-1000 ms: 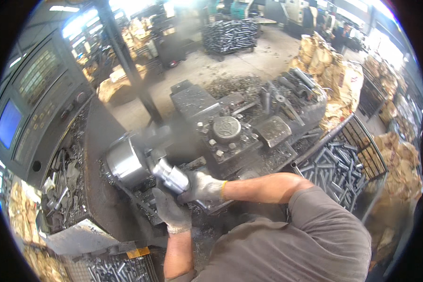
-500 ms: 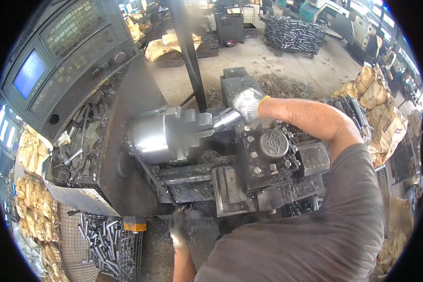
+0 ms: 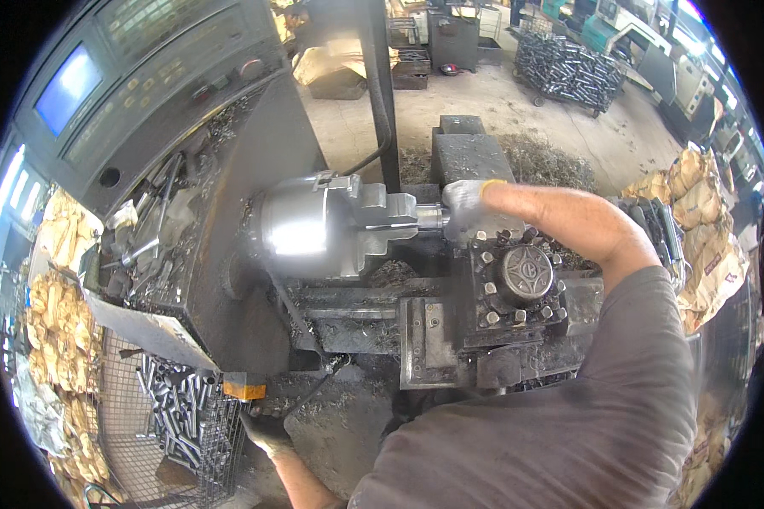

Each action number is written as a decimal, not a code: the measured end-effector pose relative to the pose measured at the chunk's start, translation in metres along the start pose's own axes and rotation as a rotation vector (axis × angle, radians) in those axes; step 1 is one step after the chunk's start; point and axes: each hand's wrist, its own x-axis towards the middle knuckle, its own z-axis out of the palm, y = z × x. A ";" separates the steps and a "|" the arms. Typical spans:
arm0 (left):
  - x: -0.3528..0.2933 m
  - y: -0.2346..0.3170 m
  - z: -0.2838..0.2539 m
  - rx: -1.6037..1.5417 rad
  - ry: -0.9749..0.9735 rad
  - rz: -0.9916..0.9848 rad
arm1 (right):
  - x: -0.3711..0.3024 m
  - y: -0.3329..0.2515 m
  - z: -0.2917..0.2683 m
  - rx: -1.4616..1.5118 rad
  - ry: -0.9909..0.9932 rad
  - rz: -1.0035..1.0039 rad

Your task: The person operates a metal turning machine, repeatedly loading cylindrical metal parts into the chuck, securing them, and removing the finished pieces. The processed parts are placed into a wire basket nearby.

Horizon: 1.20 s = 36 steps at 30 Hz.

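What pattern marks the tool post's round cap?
The round cap bears a star, clearest in the head view.

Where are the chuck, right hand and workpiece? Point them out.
Chuck (image 3: 301,225): head view, on its shiny cylindrical body.
Right hand (image 3: 466,207): head view, on its gloved middle.
Workpiece (image 3: 433,218): head view, on its bare stretch beside the hand.

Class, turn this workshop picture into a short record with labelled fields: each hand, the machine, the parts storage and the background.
Right hand: gloved, holding the outer end of a metal cylinder
Left hand: gloved, low beside the wire basket; grip unclear
Machine: shiny chuck at the cylinder's other end; round-topped tool post to the right
Storage: metal tubes piled in the wire basket
Background: cart stacked with metal pieces; lit blue screen at upper left
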 end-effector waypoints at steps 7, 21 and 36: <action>0.027 0.036 -0.007 0.105 -0.312 -0.192 | 0.034 -0.006 0.017 0.464 0.400 -0.233; -0.001 0.039 0.003 0.890 0.190 0.664 | -0.168 -0.092 0.056 0.655 0.952 -0.095; -0.060 0.165 0.523 1.572 -0.180 1.636 | -0.207 -0.144 0.273 1.084 0.681 -0.233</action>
